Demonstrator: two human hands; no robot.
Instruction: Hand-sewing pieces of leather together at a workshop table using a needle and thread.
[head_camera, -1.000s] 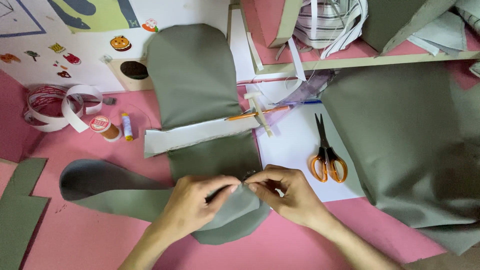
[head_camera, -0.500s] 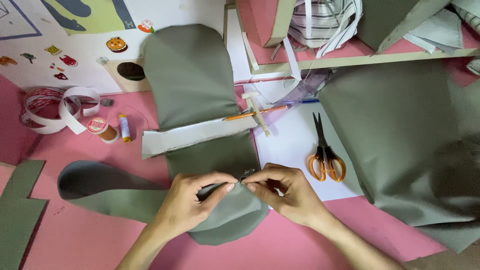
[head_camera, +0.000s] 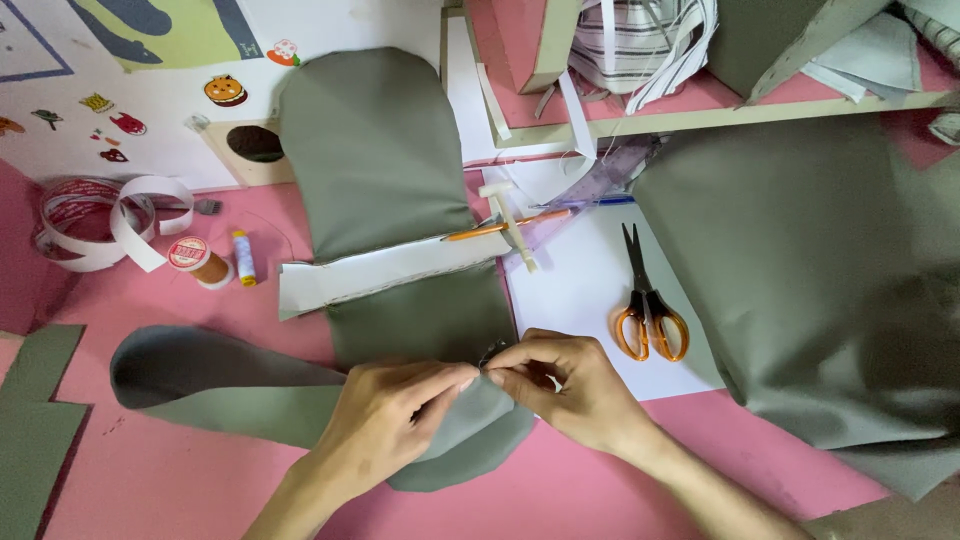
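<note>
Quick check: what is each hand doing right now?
Left hand: pinched shut on the grey-green fabric piece.
Right hand: pinched shut on the same fabric edge.

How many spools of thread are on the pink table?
2. An orange spool and a thin yellow spool stand side by side, left of the grey-green fabric. More may hide under fabric.

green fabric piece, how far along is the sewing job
Done: the green fabric piece is cut to its rounded shape, with a white paper strip lying across it. In hand: left hand and right hand pinch its lower edge together; any needle is too small to tell. Left: the large green cloth lies untouched, scissors beside it.
</note>
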